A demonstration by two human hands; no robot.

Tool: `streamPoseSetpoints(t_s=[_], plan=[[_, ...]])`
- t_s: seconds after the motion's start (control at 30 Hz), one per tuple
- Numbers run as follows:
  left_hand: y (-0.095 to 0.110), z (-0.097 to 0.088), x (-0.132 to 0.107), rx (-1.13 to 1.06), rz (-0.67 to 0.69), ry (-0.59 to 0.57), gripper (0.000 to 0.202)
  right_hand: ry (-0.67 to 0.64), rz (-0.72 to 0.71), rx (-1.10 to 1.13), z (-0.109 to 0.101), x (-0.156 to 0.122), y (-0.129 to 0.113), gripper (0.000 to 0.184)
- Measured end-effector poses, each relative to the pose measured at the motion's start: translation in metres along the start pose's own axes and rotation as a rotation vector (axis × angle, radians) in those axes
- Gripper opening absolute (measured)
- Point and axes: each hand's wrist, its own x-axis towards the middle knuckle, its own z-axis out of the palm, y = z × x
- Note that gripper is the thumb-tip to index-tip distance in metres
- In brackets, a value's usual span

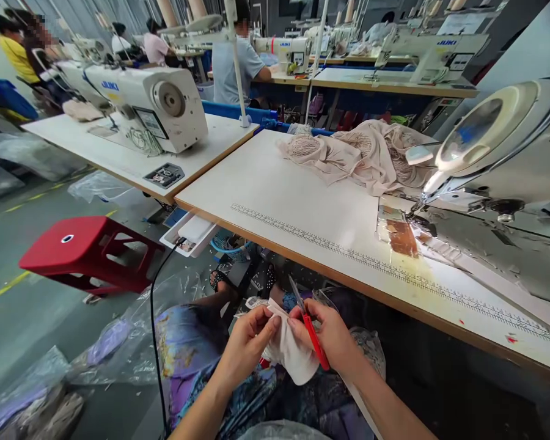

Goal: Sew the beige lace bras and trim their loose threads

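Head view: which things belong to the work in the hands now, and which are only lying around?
In use:
left hand holding white cloth
right hand holding red snips

Lying about:
pink fabric pile on table
red stool
white tray
plastic bags on the floor

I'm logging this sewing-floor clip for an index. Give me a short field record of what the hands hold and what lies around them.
left hand: pinches the white fabric piece over the lap
right hand: holds red thread snips, also touching the fabric
table: white sewing table ahead
on table: heap of beige garments, sewing machine at right
floor left: red plastic stool
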Motion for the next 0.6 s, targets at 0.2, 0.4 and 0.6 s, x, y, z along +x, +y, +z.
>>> streamPoseSetpoints(t_s=[0.2,0.4,0.6], plan=[[-0.002,-0.008,-0.006,0.171,-0.016,-0.062,0.042,-0.044,0.162,0.24,0.007,-0.004,0.004,0.042],[0.003,-0.006,-0.008,0.282,0.0,-0.016,0.042,-0.055,0.184,0.327,0.018,-0.011,0.014,0.042],[0.002,-0.001,-0.013,0.593,0.101,0.065,0.037,-0.027,0.133,0.243,0.021,-0.016,0.016,0.032]])
